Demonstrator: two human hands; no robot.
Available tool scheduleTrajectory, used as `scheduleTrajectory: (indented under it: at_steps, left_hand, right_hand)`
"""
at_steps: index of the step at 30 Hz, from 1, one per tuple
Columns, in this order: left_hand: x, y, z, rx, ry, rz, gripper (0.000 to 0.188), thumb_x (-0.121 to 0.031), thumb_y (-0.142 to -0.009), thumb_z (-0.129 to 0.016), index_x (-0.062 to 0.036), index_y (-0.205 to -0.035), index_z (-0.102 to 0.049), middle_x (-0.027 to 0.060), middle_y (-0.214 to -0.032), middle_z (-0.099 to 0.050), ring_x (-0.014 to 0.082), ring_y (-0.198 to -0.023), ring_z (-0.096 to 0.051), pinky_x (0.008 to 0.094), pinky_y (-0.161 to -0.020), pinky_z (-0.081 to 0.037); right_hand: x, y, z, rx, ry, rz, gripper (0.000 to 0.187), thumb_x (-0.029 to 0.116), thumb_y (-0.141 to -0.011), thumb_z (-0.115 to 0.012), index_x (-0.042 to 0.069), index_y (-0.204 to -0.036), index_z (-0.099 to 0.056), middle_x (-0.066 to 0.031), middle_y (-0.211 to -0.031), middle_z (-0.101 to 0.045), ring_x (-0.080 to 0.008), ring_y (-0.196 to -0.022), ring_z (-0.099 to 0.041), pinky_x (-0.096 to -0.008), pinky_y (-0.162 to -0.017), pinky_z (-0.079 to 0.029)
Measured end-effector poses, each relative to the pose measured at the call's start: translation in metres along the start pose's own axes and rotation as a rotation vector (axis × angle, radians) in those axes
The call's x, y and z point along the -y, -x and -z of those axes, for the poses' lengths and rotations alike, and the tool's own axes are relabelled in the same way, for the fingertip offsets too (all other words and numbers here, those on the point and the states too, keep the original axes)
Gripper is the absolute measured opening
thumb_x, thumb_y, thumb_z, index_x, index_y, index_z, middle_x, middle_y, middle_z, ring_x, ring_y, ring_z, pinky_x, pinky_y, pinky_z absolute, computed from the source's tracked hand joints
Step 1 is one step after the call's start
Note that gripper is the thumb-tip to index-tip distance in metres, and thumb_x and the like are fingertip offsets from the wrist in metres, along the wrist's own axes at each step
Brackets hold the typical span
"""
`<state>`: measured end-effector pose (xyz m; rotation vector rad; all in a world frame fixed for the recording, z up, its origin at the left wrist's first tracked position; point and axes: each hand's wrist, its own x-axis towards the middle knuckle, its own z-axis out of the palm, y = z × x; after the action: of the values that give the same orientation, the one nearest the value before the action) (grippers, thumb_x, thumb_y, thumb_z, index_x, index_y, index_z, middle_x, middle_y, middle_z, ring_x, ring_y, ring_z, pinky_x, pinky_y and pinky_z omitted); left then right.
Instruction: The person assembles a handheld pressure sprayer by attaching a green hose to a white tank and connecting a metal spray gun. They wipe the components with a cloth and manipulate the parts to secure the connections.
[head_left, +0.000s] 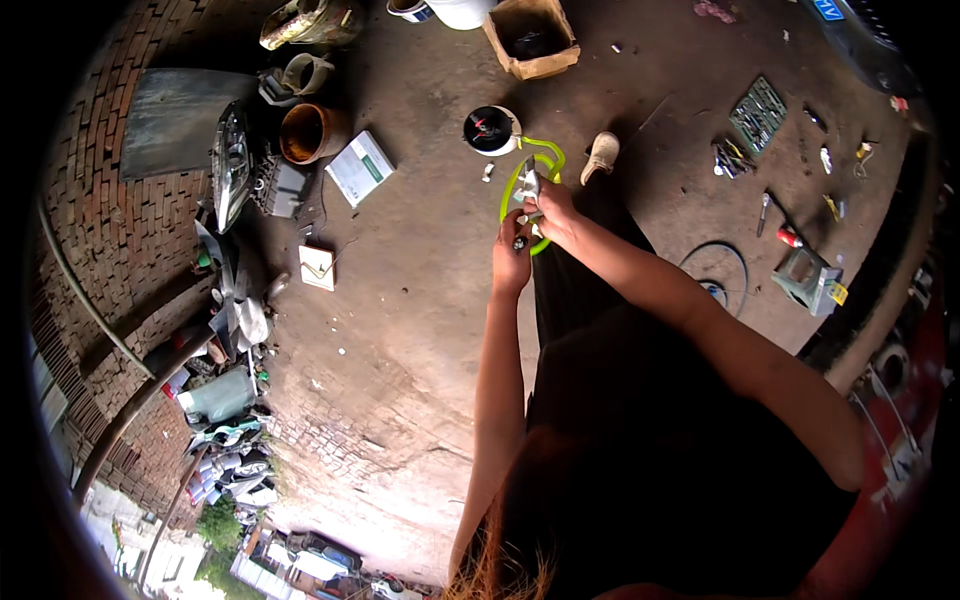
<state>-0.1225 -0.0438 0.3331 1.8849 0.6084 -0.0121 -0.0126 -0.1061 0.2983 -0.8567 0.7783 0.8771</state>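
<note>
My left hand (511, 266) and my right hand (556, 208) are close together in front of my legs, both with fingers closed. Out of the left hand pokes a small dark piece with a round, shiny end (520, 243); its kind is not clear. My right fingers grip a crumpled whitish cloth (531, 188), perhaps paper. A bright yellow-green hose (506, 196) loops around both hands. From there it runs up to a white bucket (516, 128) with a dark inside, where small red and green bits show. My fingers partly hide the hose and what they hold.
A light-coloured shoe (601, 156) is beside the hose. A cardboard box (562, 62) stands farther off. On the right lie a green socket tray (758, 113), hand tools (733, 157) and a coiled cable (743, 268). On the left are a rusty pot (303, 135) and a flat white box (361, 169).
</note>
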Motion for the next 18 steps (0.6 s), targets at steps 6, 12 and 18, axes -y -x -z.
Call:
scheduleTrajectory:
  at_steps: [6, 12, 18]
  left_hand:
    - [-0.026, -0.005, -0.029, -0.076, -0.025, 0.155, 0.033, -0.005, -0.090, -0.054, -0.0073, -0.120, -0.042, 0.0198, -0.082, -0.058, 0.0301, -0.072, -0.059, 0.0385, -0.065, -0.045]
    - [-0.053, 0.007, -0.038, -0.060, 0.121, 0.346, 0.028, -0.004, -0.091, -0.052, -0.0065, -0.118, -0.045, 0.0070, -0.071, -0.047, 0.0150, -0.062, -0.043, 0.0288, -0.059, -0.038]
    - [-0.030, 0.026, -0.040, -0.125, 0.184, 0.429, 0.032, 0.002, -0.090, -0.045, -0.0046, -0.122, -0.043, -0.0031, -0.069, -0.041, 0.0064, -0.065, -0.037, 0.0207, -0.063, -0.034]
  right_hand:
    - [0.019, -0.072, 0.041, -0.112, -0.015, -0.157, 0.017, 0.008, -0.087, -0.055, 0.007, -0.070, -0.052, -0.0025, -0.058, -0.045, -0.0108, -0.042, -0.038, -0.0255, -0.038, -0.027]
    - [0.064, -0.193, 0.165, -0.230, -0.222, -0.200, 0.019, 0.002, -0.089, -0.044, 0.012, -0.074, -0.050, 0.0011, -0.059, -0.040, -0.0083, -0.043, -0.033, -0.0229, -0.035, -0.022]
    - [0.063, -0.224, 0.160, -0.132, -0.252, -0.449, 0.013, 0.006, -0.091, -0.049, 0.007, -0.078, -0.051, -0.0030, -0.063, -0.043, -0.0108, -0.046, -0.038, -0.0236, -0.037, -0.029]
